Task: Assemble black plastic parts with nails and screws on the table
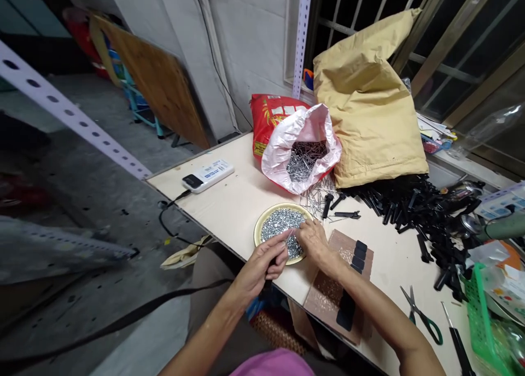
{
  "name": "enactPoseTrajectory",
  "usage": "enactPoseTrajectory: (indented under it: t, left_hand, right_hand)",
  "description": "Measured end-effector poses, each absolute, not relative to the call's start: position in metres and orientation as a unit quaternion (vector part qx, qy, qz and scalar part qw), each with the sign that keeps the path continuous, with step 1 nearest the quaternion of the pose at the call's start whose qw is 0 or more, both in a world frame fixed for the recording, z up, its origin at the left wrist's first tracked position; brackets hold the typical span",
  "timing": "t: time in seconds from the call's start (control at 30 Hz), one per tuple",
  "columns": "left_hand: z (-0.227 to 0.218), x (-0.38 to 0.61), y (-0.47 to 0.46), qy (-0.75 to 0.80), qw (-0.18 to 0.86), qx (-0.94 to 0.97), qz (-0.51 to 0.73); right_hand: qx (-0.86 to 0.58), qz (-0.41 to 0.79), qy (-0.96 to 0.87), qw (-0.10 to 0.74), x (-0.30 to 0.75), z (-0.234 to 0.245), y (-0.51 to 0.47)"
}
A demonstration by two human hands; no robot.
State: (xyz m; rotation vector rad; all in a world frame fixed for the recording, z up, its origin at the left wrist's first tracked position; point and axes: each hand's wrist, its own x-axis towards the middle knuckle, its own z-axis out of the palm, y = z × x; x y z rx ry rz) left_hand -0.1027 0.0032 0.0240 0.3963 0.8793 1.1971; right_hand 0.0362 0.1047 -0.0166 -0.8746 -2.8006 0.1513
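Note:
My left hand (262, 264) is closed in a pinch at the near edge of a round yellow-rimmed plate (259, 227) heaped with small silver nuts or washers (281, 221); what it holds is too small to name. My right hand (314, 240) rests on the plate's right side, its fingers curled down onto the silver pieces. A brown perforated board (334, 288) with black plastic pieces (359, 254) seated in it lies under my right forearm.
An open red-and-white sack of metal pins (301, 154) and a tan sack (369, 108) stand behind the plate. Black plastic parts (418, 212) are piled at right. Scissors (422, 315), a green basket (486, 321) and a white device with a cable (208, 175) lie on the table.

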Motion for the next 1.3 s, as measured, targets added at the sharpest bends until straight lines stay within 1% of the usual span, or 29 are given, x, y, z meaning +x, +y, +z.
enactPoseTrajectory:
  t: [0.07, 0.17, 0.23, 0.27, 0.3, 0.37, 0.47, 0.53, 0.6, 0.83, 1.3]
  left_hand:
    - [0.024, -0.107, 0.003, 0.362, 0.736, 0.171, 0.546]
    - [0.024, -0.112, 0.004, 0.318, 0.752, 0.156, 0.556]
    - [0.024, -0.114, 0.004, 0.298, 0.758, 0.149, 0.561]
    - [0.024, -0.115, 0.004, 0.291, 0.76, 0.146, 0.562]
    - [0.024, -0.115, 0.004, 0.287, 0.762, 0.143, 0.562]
    - [0.023, -0.115, 0.004, 0.286, 0.764, 0.139, 0.562]
    - [0.021, -0.114, 0.003, 0.312, 0.756, 0.146, 0.557]
    - [0.02, -0.111, 0.002, 0.341, 0.743, 0.165, 0.552]
    - [0.019, -0.108, 0.001, 0.367, 0.727, 0.19, 0.549]
    - [0.017, -0.098, 0.001, 0.424, 0.685, 0.245, 0.54]
    - [0.021, -0.09, 0.002, 0.447, 0.652, 0.302, 0.532]
  right_hand:
    - [-0.293, 0.045, -0.949, 0.107, 0.036, -0.017, 0.103]
    - [-0.324, 0.04, -0.942, 0.073, 0.035, -0.013, 0.101]
    - [-0.341, 0.068, -0.935, 0.069, 0.033, -0.009, 0.101]
    - [-0.342, 0.099, -0.931, 0.085, 0.032, -0.006, 0.102]
    - [-0.339, 0.137, -0.924, 0.114, 0.032, -0.002, 0.102]
    - [-0.334, 0.224, -0.893, 0.2, 0.031, 0.007, 0.101]
    - [-0.369, 0.34, -0.802, 0.324, 0.031, 0.026, 0.098]
    - [-0.393, 0.394, -0.743, 0.372, 0.03, 0.037, 0.094]
    - [-0.405, 0.426, -0.705, 0.397, 0.029, 0.045, 0.089]
    - [-0.394, 0.459, -0.678, 0.418, 0.032, 0.05, 0.077]
    - [-0.38, 0.451, -0.673, 0.446, 0.045, 0.047, 0.071]
